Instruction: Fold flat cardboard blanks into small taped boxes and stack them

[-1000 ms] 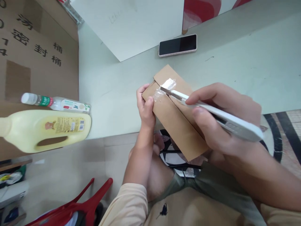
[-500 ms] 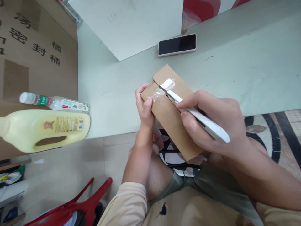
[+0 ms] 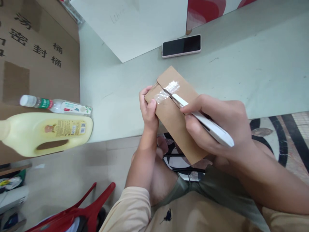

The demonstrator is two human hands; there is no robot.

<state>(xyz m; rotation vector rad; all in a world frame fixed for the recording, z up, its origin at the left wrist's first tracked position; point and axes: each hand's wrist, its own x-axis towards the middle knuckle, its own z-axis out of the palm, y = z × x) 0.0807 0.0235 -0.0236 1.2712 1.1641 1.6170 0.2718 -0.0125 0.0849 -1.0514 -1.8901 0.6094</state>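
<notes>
A small brown cardboard box (image 3: pixel 180 129) is tilted over the table's near edge, a seam running along its upper face. Clear tape (image 3: pixel 162 95) crosses that seam near the far end. My left hand (image 3: pixel 149 108) is closed round the box's left corner, thumb on top and fingers along the side. In my right hand (image 3: pixel 219 119) is a white utility knife (image 3: pixel 210 125), gripped like a pen. Its blade points up and left, with the tip at the seam where the tape crosses. The box's underside is hidden.
A phone (image 3: pixel 181 46) lies on the pale table (image 3: pixel 253 71) beyond the box, beside a white panel (image 3: pixel 145 25). At left are a clear bottle (image 3: pixel 70 107), a yellow jug (image 3: pixel 48 132) and a large carton (image 3: pixel 41 74). A red chair (image 3: pixel 79 212) stands below.
My right hand and the utility knife have shifted very slightly left, the tip staying at the taped seam. My left hand and the box look unmoved.
</notes>
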